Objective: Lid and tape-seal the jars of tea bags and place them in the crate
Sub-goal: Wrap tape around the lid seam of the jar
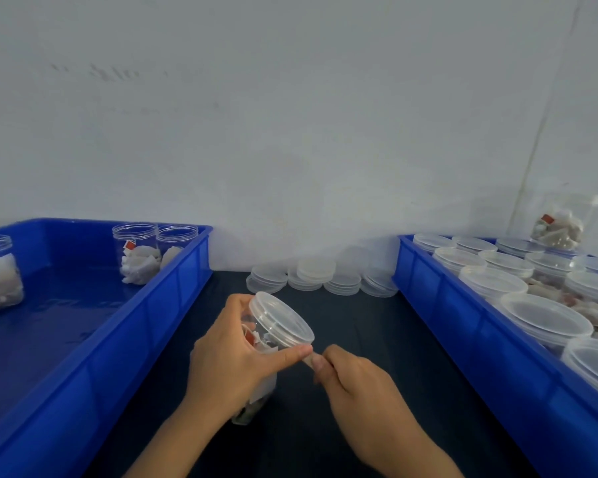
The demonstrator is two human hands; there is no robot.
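From the head view: tilted jar held above the dark table, midway between the two blue crates, lid already on and leaning toward the right. Left hand wrapped round the jar's body, fingers curled behind, thumb stretched along the wall just under the lid rim and pressing there. Right hand just beside it, fingertips pinched on a short clear strip, most likely tape, running from under the left thumb. Taping step, by the look of it. To do it well: keep the thumb pinning the free end flat at the seam, hold the strip taut and level with the rim, turn the jar with the left hand rather than dragging the strip round, smooth down while going, no wrinkles, no gap under the lid edge. Both forearms coming in from the bottom edge, wrists close together, right knuckles up, left palm toward the jar. Left crate holding open jars of tea bags, no lids on them. Right crate packed with lidded jars, the likely drop-off for this one. Spare lids stacked by the wall between the crates, well apart from the hands.
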